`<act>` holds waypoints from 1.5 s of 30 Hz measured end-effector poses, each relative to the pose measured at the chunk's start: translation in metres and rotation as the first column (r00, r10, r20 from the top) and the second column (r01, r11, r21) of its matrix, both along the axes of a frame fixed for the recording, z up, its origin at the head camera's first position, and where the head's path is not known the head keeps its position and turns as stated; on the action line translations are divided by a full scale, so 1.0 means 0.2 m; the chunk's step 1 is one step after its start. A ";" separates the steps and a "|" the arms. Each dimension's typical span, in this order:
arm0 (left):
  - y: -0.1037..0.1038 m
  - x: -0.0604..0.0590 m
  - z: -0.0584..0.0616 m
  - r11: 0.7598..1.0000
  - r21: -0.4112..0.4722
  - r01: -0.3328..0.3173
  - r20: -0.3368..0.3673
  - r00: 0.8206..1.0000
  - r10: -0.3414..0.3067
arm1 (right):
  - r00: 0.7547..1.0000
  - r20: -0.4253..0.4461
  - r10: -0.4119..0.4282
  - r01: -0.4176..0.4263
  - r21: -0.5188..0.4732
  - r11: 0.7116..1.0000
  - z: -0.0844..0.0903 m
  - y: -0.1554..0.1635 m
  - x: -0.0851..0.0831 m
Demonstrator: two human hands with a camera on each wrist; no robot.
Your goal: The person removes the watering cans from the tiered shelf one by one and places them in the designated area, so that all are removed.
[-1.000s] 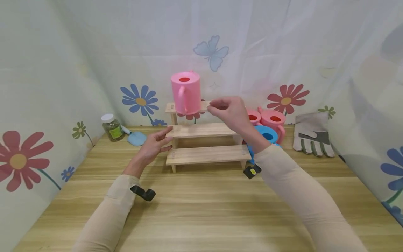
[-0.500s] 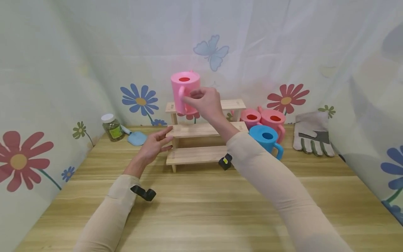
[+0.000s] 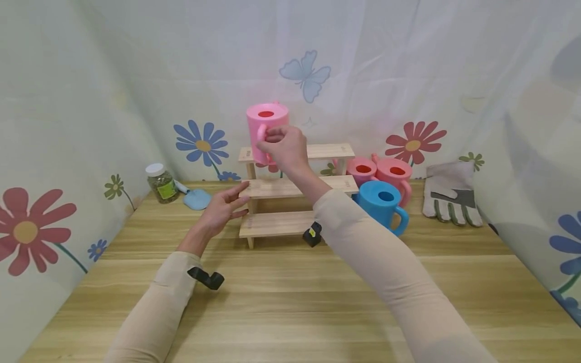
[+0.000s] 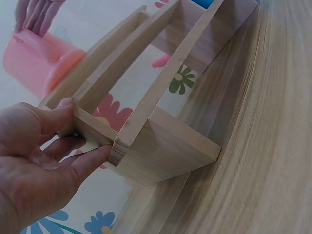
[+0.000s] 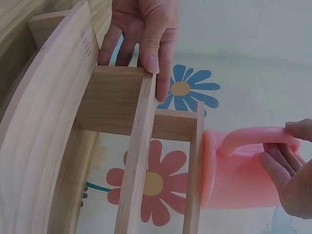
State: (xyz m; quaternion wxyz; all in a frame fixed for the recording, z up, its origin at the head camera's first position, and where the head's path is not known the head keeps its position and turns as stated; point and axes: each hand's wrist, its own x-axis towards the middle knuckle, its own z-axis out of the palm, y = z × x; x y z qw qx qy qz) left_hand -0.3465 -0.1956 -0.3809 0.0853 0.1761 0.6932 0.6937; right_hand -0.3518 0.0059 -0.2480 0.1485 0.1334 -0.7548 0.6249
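A pink watering can (image 3: 254,133) stands upright on the top tier of a three-step wooden plant stand (image 3: 281,187), its handle facing me. My right hand (image 3: 288,149) holds that handle; in the right wrist view the thumb lies over it and the fingers reach inside its loop. In the head view this hand covers part of the can's right side. My left hand (image 3: 221,212) grips the left end of the stand. As the left wrist view shows, its thumb rests on the middle board (image 4: 92,122) and its fingers touch the side.
To the stand's right are a blue watering can (image 3: 379,204) and two more pink cans (image 3: 394,171). Farther right lies a pair of work gloves (image 3: 449,194). At left stand a white-lidded jar (image 3: 163,186) and a small blue trowel (image 3: 197,199). Floral curtains surround the tabletop (image 3: 290,302).
My right hand has moved left from beside the pink watering can onto its handle, uncovering the blue can. The left hand and the stand have stayed put.
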 end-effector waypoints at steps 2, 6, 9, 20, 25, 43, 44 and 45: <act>0.00 -0.01 -0.01 1.000 0.006 -0.006 0.001 1.000 0.006 | 1.000 -0.003 -0.002 0.002 0.002 1.000 0.00 0.00 0.00; -0.02 -0.04 -0.05 1.000 0.007 -0.026 0.006 1.000 0.026 | 0.998 -0.037 -0.042 0.043 0.035 0.998 0.00 0.01 0.00; -0.02 -0.06 -0.07 0.999 0.003 -0.039 0.006 0.999 0.039 | 0.997 -0.050 -0.064 0.065 0.026 0.998 -0.01 0.02 -0.01; -0.02 -0.08 -0.09 0.999 -0.005 -0.048 0.011 0.999 0.048 | 0.966 -0.111 -0.233 0.234 -0.004 0.972 -0.02 0.07 -0.06; -0.02 -0.07 -0.08 0.999 0.002 -0.040 0.005 0.999 0.040 | 0.960 -0.100 -0.260 0.264 0.025 0.964 -0.01 0.09 -0.07; -0.02 -0.05 -0.06 1.000 0.013 -0.025 0.023 0.999 0.025 | 0.963 -0.046 -0.265 0.265 -0.005 0.964 -0.01 0.14 -0.09; -0.02 -0.06 -0.07 0.999 0.013 -0.029 0.021 0.999 0.029 | 0.969 -0.040 -0.243 0.243 -0.010 0.970 -0.01 0.15 -0.08; -0.02 -0.06 -0.07 0.999 0.009 -0.034 0.017 0.999 0.034 | 0.975 -0.035 -0.221 0.221 -0.016 0.975 -0.02 0.16 -0.08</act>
